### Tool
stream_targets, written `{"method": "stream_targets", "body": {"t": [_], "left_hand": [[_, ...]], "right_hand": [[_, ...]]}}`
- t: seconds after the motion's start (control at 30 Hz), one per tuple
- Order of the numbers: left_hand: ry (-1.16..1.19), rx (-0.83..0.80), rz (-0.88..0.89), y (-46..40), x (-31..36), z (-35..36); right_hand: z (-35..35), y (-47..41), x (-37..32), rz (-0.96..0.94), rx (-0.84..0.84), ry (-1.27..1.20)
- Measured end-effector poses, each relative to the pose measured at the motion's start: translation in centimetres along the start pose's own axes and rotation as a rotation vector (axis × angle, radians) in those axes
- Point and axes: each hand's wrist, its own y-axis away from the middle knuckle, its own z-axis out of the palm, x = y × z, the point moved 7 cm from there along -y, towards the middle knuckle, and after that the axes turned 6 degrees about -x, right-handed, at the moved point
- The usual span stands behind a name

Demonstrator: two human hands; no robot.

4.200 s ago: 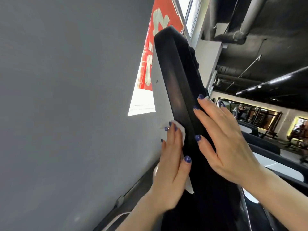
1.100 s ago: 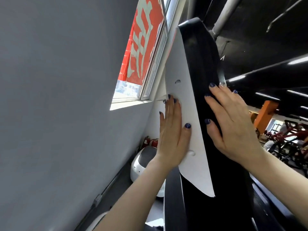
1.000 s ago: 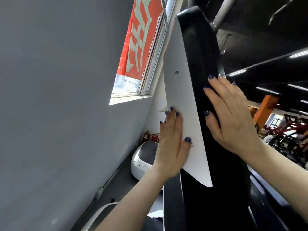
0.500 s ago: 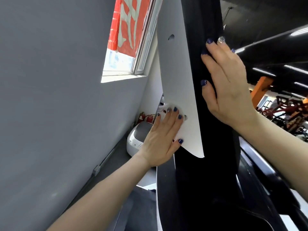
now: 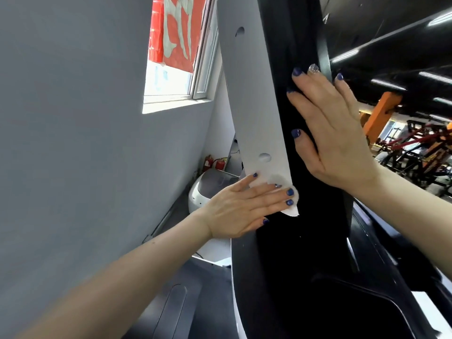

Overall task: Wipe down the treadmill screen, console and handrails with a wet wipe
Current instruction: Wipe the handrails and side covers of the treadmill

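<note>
Pressing a crumpled white wet wipe [image 5: 288, 203] flat-fingered against the bottom tip of the tall black treadmill console's white side panel [image 5: 254, 99], the left hand [image 5: 244, 206] works while the right hand [image 5: 332, 133] braces open-palmed on the dark edge; screen face and handrails, out of view, appear outstanding.

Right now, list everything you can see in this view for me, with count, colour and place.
white side panel: one, white with two round holes, left face of the treadmill screen.
screen housing: one, black, upright at centre.
wet wipe: one, white, at the panel's bottom corner under the left fingers.
window: one, white frame, in the grey wall at the upper left.
banner: one, red with pale characters, across the window.
fire extinguishers: two, red, on the floor by the far wall.
gym machines: several, red and orange, far right.
left hand: flat, pressing the wipe.
right hand: flat against the black housing.
</note>
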Motion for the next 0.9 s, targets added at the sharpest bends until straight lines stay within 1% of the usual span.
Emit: {"method": "stream_targets", "body": {"t": [0.13,0.3,0.4,0.5,0.7,0.9], "left_hand": [[-0.032,-0.008,0.015,-0.1,-0.8,-0.4],[-0.052,0.114,-0.158,-1.7,-4.4,-3.0],[-0.015,0.135,-0.159,-2.3,-4.8,-3.8],[0.057,0.153,-0.233,-2.9,-5.6,-5.0],[0.120,0.278,-0.380,-4.5,-10.5,-9.1],[0.148,0.346,-0.429,-6.4,-14.5,-13.4]], "right_hand": [[0.0,0.2,0.3,0.012,0.012,-0.018],[-0.2,0.1,0.4,0.023,0.020,-0.050],[-0.2,0.2,0.5,0.034,0.029,-0.070],[-0.2,0.4,0.7,0.059,0.041,-0.073],[-0.3,0.2,0.8,0.080,0.036,-0.099],[-0.3,0.1,0.9,0.078,0.053,-0.098]]}}
